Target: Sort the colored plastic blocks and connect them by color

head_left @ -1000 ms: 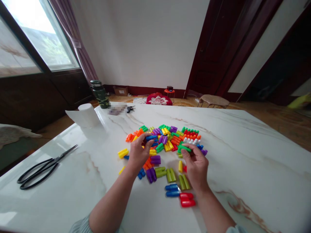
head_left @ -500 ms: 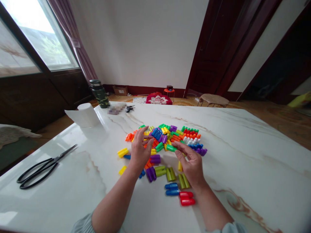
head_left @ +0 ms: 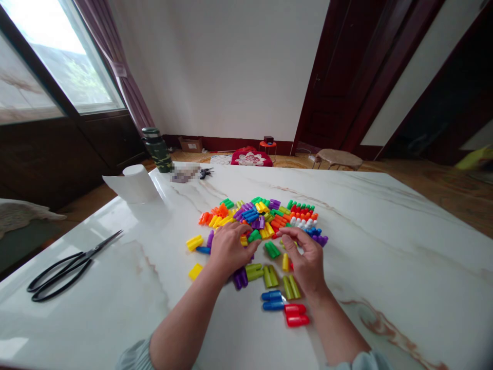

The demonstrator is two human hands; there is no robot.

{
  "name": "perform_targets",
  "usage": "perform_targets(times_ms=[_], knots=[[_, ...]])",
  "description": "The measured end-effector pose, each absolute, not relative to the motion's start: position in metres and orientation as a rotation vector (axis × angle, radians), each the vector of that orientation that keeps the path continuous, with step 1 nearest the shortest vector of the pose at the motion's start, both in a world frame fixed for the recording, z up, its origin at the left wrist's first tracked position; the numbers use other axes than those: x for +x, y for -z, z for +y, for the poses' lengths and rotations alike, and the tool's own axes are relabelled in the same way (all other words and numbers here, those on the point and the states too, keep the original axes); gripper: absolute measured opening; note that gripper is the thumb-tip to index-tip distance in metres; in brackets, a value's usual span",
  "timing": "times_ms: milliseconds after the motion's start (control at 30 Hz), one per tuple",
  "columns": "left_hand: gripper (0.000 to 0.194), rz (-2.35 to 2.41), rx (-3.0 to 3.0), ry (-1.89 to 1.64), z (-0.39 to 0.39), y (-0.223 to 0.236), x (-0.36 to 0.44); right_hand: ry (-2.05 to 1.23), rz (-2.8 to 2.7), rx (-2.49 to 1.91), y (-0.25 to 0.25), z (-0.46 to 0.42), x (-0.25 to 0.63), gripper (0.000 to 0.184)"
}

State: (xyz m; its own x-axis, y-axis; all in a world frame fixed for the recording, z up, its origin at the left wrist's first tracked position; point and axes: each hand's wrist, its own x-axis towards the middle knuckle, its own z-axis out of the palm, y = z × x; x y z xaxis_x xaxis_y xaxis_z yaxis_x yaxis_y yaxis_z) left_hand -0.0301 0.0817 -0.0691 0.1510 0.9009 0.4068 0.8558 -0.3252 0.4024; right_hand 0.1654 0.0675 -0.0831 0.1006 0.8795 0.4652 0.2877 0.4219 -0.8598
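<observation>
My left hand (head_left: pixel 232 247) reaches low over the near left side of a heap of colourful plastic building pieces, thumb and fingers apart around a green piece (head_left: pixel 254 236). Whether it touches that piece is unclear. My right hand (head_left: pixel 306 259) hovers at the heap's right side, its thumb and forefinger curved with a gap between them. Close to its fingertips shows a bit of a red piece (head_left: pixel 275 235). Between the hands a green double-tube piece (head_left: pixel 272 250) lies loose on the table. Olive pieces (head_left: pixel 270 276), a blue piece (head_left: pixel 272 300) and a red double piece (head_left: pixel 296 315) lie nearer me.
Joined rows of red pieces (head_left: pixel 302 211) and white pieces (head_left: pixel 304 223) are at the heap's right. Black-handled scissors (head_left: pixel 77 264) lie left on the marble-patterned table (head_left: pixel 385 246). A white roll (head_left: pixel 134 185), a camouflage flask (head_left: pixel 157 150) and small pliers (head_left: pixel 206 173) stand or lie farther back.
The green double-tube piece has left my right hand and now lies on the table. My left hand has come down and nearer me, onto the heap's near edge.
</observation>
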Motion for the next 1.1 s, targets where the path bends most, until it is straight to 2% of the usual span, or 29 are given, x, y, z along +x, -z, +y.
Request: perform_targets(times_ms=[100,300,433,567,667,867,1100], knots=[[0.036,1.825,2.385,-0.769,0.079,0.071,-0.026,-0.598,-1.476,-1.107,0.083,0.068,0.165,0.02],[0.041,1.921,2.427,-0.624,0.076,0.073,-0.018,-0.499,-1.53,-1.154,0.084,0.068,0.165,0.021],[0.034,1.961,2.413,-0.634,0.077,0.076,-0.016,-0.253,-1.641,-1.263,0.085,0.069,0.166,0.025],[0.027,1.974,2.374,-0.655,0.079,0.077,-0.015,-0.141,-1.814,-1.446,0.088,0.07,0.165,0.017],[0.023,1.961,2.36,-0.681,0.079,0.076,-0.016,-0.125,-1.953,-1.536,0.089,0.069,0.164,0.014],[0.014,1.92,2.35,-0.701,0.08,0.077,-0.017,-0.103,-2.048,-1.584,0.087,0.068,0.163,0.027],[0.011,1.894,2.372,-0.733,0.082,0.08,-0.018,-0.284,-2.034,-1.484,0.091,0.071,0.161,0.034]])
